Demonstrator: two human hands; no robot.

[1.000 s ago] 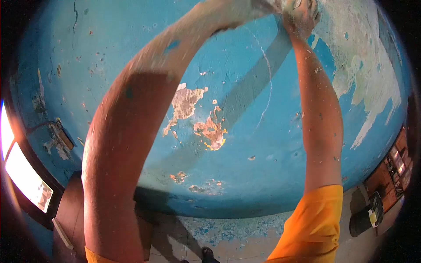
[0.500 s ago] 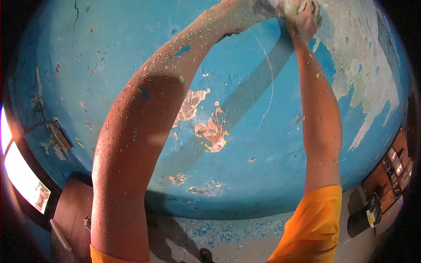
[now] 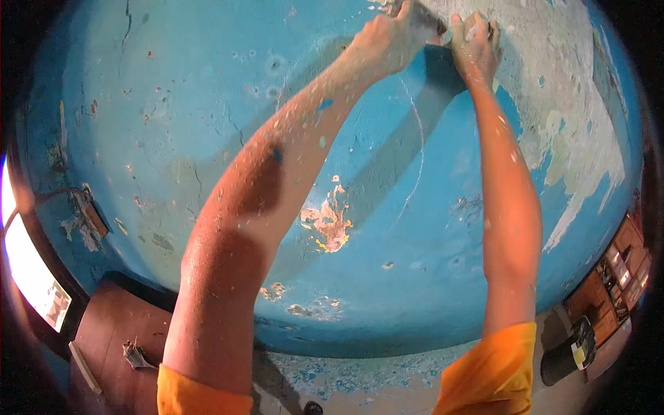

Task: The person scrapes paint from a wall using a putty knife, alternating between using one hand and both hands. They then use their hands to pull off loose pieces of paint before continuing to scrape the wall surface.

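Note:
My left hand (image 3: 387,40), at the top of the view, is closed around a dark, flat scraper (image 3: 426,23) against the wall; much of the tool is hidden by the hand. My right hand (image 3: 477,50) is up against the wall just right of the scraper, its fingers bent and apart, with nothing visible in it. Both arms are raised and dotted with paint flakes. The blue painted wall (image 3: 373,277) has a bare, pale plaster area (image 3: 553,69) to the right of my hands. Below them is a chipped patch (image 3: 330,220).
At lower left stands a brown surface (image 3: 111,332) bearing a brush-like object (image 3: 136,355) and a pale strip (image 3: 85,368). A bright window (image 3: 31,270) is at far left. Lower right are a wooden cabinet (image 3: 598,301) and a black container (image 3: 564,361). Paint debris covers the floor (image 3: 373,377).
My left hand has shifted right and slightly down with the scraper. My right hand, earlier up against the tool's end, now shows a small gap from it. The view has shifted a little.

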